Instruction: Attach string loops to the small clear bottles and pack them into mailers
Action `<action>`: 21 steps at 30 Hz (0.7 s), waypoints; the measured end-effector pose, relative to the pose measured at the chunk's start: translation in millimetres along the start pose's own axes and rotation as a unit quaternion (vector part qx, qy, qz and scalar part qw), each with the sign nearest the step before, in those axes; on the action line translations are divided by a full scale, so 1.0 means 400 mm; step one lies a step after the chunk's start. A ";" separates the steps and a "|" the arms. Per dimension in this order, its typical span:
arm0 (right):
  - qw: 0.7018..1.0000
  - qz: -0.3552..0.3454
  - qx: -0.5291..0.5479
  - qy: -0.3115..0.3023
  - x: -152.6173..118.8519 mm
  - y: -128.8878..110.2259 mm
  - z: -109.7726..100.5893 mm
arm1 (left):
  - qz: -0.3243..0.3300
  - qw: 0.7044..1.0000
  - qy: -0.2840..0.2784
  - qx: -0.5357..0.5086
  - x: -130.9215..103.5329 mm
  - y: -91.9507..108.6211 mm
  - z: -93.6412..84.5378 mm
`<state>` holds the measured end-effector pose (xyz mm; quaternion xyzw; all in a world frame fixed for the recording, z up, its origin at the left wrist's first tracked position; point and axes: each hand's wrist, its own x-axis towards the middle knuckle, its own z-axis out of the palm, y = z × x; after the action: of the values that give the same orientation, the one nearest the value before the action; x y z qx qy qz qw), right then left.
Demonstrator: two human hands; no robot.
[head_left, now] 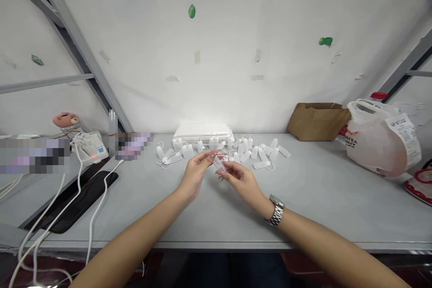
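A small clear plastic piece [219, 164] is held up over the middle of the grey table [216, 216], between both hands. My left hand [198, 168] pinches its upper end, near a thin white tip. Fingers of my right hand [239, 177] close round its lower end; a metal watch is on that wrist. Just behind the hands lie several small white translucent bottles [262, 164] with loops, some upright and some on their sides. A stack of white sheets or cards [202, 129] rests against the wall behind them.
At the right are an open brown cardboard box [315, 121] and a full white plastic bag [381, 139]. On the left lie a black tray-like object [86, 202], white cables [103, 193], a white power strip [90, 148] and a pink figure [65, 119].
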<state>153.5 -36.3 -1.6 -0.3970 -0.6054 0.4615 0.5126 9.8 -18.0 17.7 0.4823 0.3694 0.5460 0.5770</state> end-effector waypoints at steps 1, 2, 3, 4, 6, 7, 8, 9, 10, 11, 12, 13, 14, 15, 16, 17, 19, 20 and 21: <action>1.000 0.006 0.018 -0.007 0.002 -0.003 -0.003 | 0.000 1.000 -0.008 0.002 0.000 0.001 0.000; 0.999 0.012 0.037 -0.014 0.005 -0.005 -0.006 | -0.002 1.000 -0.020 0.005 0.000 0.002 0.000; 0.998 0.018 0.053 -0.020 0.008 -0.008 -0.009 | -0.006 0.999 -0.032 0.009 0.000 0.004 0.000; 0.997 0.024 0.065 -0.026 0.010 -0.011 -0.012 | -0.012 0.999 -0.043 0.012 0.000 0.005 0.000; 0.996 0.032 0.077 -0.036 0.014 -0.015 -0.015 | -0.022 0.998 -0.052 0.017 -0.001 0.006 0.001; 0.995 0.036 0.080 -0.040 0.014 -0.016 -0.015 | -0.023 0.998 -0.051 0.021 -0.001 0.006 0.001; 0.995 0.040 0.082 -0.046 0.015 -0.017 -0.015 | -0.022 0.998 -0.048 0.025 -0.001 0.006 0.001; 0.994 0.045 0.084 -0.051 0.015 -0.017 -0.014 | -0.019 0.998 -0.043 0.030 -0.001 0.005 0.001; 0.993 0.050 0.086 -0.057 0.015 -0.017 -0.013 | -0.016 0.998 -0.040 0.035 -0.001 0.005 0.001; 0.993 0.056 0.089 -0.061 0.015 -0.016 -0.012 | -0.015 0.998 -0.039 0.039 -0.001 0.004 0.001; 0.992 0.060 0.092 -0.063 0.015 -0.016 -0.012 | -0.015 0.998 -0.041 0.043 0.000 0.003 0.001; 0.992 0.064 0.093 -0.062 0.015 -0.016 -0.012 | -0.015 0.998 -0.043 0.046 0.000 0.002 0.001; 0.992 0.068 0.091 -0.058 0.016 -0.016 -0.012 | -0.015 0.998 -0.045 0.047 0.001 0.002 0.000; 0.992 0.071 0.089 -0.051 0.016 -0.016 -0.012 | -0.013 0.998 -0.046 0.044 0.001 0.001 0.000; 0.993 0.074 0.084 -0.045 0.017 -0.017 -0.013 | -0.011 0.998 -0.046 0.037 0.002 0.000 -0.002; 0.993 0.077 0.079 -0.039 0.018 -0.017 -0.013 | -0.009 0.999 -0.043 0.027 0.003 -0.001 -0.003; 0.994 0.081 0.071 -0.033 0.018 -0.018 -0.014 | 0.001 0.999 -0.034 0.008 0.004 0.000 -0.006; 0.994 0.082 0.071 -0.034 0.018 -0.018 -0.014 | 0.007 0.999 -0.032 0.005 0.004 0.001 -0.007; 0.993 0.081 0.075 -0.038 0.017 -0.018 -0.014 | 0.012 0.999 -0.032 0.007 0.004 0.002 -0.008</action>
<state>157.8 -30.7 7.4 -0.3878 -0.5537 0.5603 0.4786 6.8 -16.0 18.0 0.5076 0.3490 0.5347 0.5784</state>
